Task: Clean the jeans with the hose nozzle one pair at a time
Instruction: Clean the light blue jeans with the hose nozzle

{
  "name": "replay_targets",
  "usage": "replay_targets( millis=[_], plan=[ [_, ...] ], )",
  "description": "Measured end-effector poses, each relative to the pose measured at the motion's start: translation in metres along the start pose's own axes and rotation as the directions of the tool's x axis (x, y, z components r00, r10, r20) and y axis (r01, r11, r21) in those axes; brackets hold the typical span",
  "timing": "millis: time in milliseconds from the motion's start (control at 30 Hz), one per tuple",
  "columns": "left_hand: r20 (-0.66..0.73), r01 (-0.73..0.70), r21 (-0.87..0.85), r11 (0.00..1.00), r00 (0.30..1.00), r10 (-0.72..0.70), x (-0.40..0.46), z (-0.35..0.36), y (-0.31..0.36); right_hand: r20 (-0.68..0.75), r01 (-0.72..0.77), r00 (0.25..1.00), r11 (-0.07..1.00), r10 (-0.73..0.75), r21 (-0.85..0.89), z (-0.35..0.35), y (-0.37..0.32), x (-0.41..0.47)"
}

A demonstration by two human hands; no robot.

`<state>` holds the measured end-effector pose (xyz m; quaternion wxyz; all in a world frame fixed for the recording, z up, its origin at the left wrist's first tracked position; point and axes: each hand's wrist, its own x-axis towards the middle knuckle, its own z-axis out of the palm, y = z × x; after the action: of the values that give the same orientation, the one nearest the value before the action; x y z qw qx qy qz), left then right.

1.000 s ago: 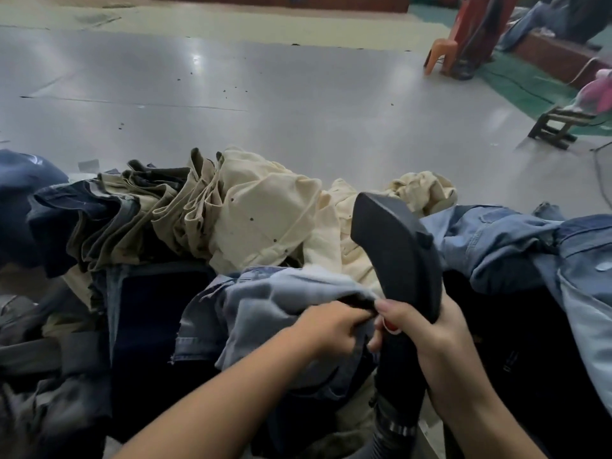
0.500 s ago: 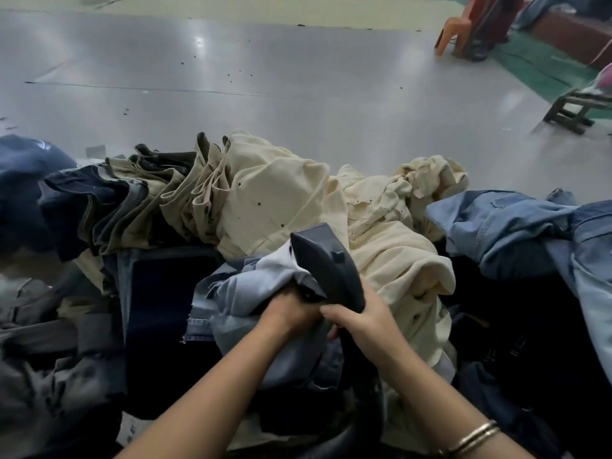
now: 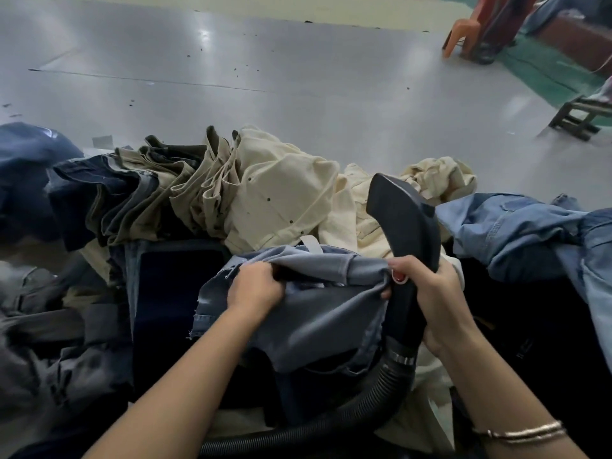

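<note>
On jeans, both hands' curled fingers

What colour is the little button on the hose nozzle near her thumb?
Red, on the black hose nozzle; the button shows in the head view.

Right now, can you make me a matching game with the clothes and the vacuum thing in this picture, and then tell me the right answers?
Things:
1. black plastic hose nozzle
2. grey-blue denim jeans
3. cream cotton trousers
4. orange plastic chair

Places or states:
A. standing far off on the floor, upper right
B. gripped in the right hand
C. heaped on the pile behind the hands
D. bunched in the left hand

Right pairs: 1-B, 2-D, 3-C, 4-A
</note>
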<state>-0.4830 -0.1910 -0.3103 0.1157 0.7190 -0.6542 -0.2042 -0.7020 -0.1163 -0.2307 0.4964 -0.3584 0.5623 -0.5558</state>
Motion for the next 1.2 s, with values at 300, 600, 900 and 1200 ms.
replay_targets(
  millis=[300, 600, 900, 1200],
  plan=[
    [0.272, -0.287, 0.201, 0.937, 0.935, 0.228, -0.017, 0.038, 0.045, -0.1, 0.039, 0.995, 0.985, -0.022, 0.166, -0.029, -0.009, 0.011],
    [0.63, -0.258, 0.338, 0.905, 0.776, -0.015, -0.013, 0.017, 0.038, -0.234, -0.095, 0.967, 0.995, 0.097, 0.02, -0.047, 0.019, 0.035],
    [0.141, 0.132, -0.978, 0.159, 0.989, 0.05, -0.023, -0.048, 0.074, -0.143, -0.03, 0.989, 0.995, 0.043, 0.093, -0.041, 0.005, 0.027],
    [0.356, 0.322, -0.931, 0.171, 0.904, 0.238, -0.045, -0.048, 0.075, -0.017, 0.031, 0.999, 0.992, -0.029, 0.12, -0.021, -0.015, 0.002]
  ],
)
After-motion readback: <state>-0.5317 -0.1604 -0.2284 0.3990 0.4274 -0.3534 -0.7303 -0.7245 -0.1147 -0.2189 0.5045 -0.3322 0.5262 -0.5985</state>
